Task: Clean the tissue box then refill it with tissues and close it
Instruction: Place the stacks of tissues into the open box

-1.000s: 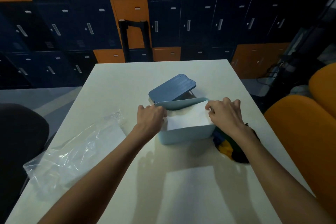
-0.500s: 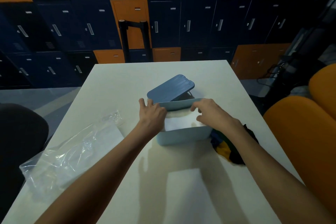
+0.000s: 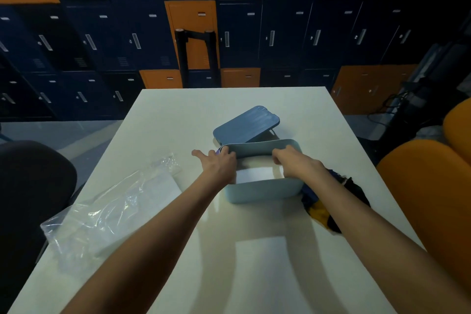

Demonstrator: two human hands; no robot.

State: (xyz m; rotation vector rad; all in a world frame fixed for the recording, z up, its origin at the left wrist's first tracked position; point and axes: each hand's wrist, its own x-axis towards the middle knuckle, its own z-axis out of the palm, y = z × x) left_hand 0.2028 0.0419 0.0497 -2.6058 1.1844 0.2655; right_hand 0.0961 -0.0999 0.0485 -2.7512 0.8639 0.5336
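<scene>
A light blue tissue box (image 3: pixel 262 190) stands open at the middle of the white table (image 3: pixel 178 115), with a stack of white tissues (image 3: pixel 254 174) inside it. Its darker blue ribbed lid (image 3: pixel 246 125) leans tilted against the box's far side. My left hand (image 3: pixel 219 163) lies over the box's left rim near the far corner, fingers spread. My right hand (image 3: pixel 293 163) reaches down into the box on the right, fingers curled onto the tissues, their tips hidden.
A crumpled clear plastic wrapper (image 3: pixel 109 209) lies on the table to the left. A dark and yellow cloth (image 3: pixel 318 209) lies right of the box, partly under my forearm. Orange chairs (image 3: pixel 428 199) stand at the right, a dark chair (image 3: pixel 30 186) at the left, and lockers behind.
The tissues have sunk lower into the box. My right hand moved from the box's right edge into its inside. My left hand slid toward the far-left corner and spread its fingers.
</scene>
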